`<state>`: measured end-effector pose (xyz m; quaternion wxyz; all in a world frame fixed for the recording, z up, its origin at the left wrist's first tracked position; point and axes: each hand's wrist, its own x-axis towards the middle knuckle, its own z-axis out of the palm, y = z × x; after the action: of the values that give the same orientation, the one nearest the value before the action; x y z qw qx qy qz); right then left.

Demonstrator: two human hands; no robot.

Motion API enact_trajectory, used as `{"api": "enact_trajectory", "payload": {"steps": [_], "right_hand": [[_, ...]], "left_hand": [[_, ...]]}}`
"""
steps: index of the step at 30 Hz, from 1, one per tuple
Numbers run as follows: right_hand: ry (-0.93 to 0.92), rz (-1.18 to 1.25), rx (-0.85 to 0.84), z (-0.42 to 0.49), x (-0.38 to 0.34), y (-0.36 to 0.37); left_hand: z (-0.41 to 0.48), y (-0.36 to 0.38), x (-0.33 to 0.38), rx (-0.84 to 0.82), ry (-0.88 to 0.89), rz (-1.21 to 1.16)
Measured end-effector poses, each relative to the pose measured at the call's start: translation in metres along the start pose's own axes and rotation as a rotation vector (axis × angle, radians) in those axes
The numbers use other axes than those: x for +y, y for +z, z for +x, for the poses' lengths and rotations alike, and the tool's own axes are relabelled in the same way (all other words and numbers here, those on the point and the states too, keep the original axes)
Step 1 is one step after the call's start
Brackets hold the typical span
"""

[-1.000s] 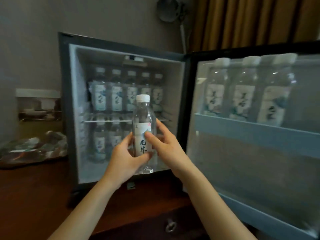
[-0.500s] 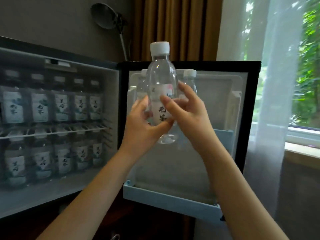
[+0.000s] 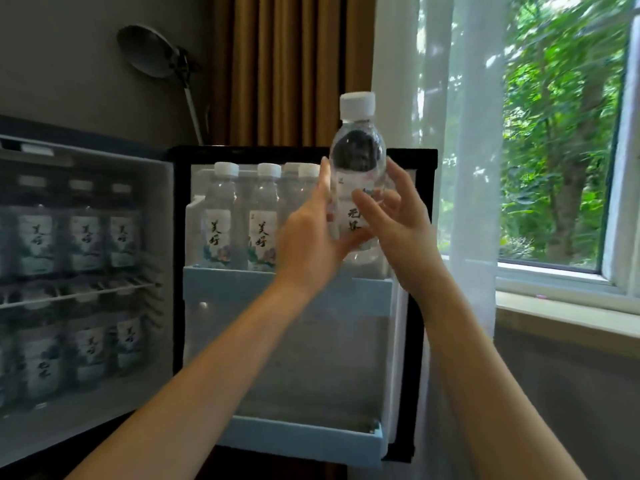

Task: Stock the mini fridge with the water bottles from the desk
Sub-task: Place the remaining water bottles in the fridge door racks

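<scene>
Both grips are on one water bottle (image 3: 358,161), held upright, white cap on top. The left grip (image 3: 311,244) is wrapped round its lower half. The right grip (image 3: 398,226) looks clamped on it too, thumb on the label, though the fingers behind the clear plastic are blurry. Just left of the grips, door bottles (image 3: 221,220) stand in the door shelf (image 3: 242,282) of the open mini fridge (image 3: 159,220). A window (image 3: 554,133) sits off to the right.
</scene>
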<state>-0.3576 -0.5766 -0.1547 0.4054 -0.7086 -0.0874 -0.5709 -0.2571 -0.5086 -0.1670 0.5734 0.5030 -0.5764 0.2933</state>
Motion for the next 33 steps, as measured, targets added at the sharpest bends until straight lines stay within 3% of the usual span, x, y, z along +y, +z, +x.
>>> {"api": "enact_trajectory", "payload": {"steps": [4, 10, 25, 29, 33], "right_hand": [[0.087, -0.047, 0.007, -0.002, 0.017, -0.004], [0.231, -0.152, -0.008, -0.001, 0.032, 0.001], [0.237, -0.598, 0.112, -0.005, 0.032, 0.015], [0.176, -0.664, 0.18, -0.01, 0.032, 0.021], [-0.071, -0.756, 0.36, -0.018, 0.028, 0.034]], "left_hand": [[-0.005, 0.008, -0.009, 0.011, 0.038, 0.166], [-0.003, 0.013, -0.019, 0.007, 0.047, 0.2], [-0.018, 0.011, -0.024, -0.048, 0.15, 0.276], [-0.031, 0.006, -0.032, -0.068, 0.144, 0.28], [-0.039, -0.007, -0.04, -0.065, 0.124, 0.225]]}}
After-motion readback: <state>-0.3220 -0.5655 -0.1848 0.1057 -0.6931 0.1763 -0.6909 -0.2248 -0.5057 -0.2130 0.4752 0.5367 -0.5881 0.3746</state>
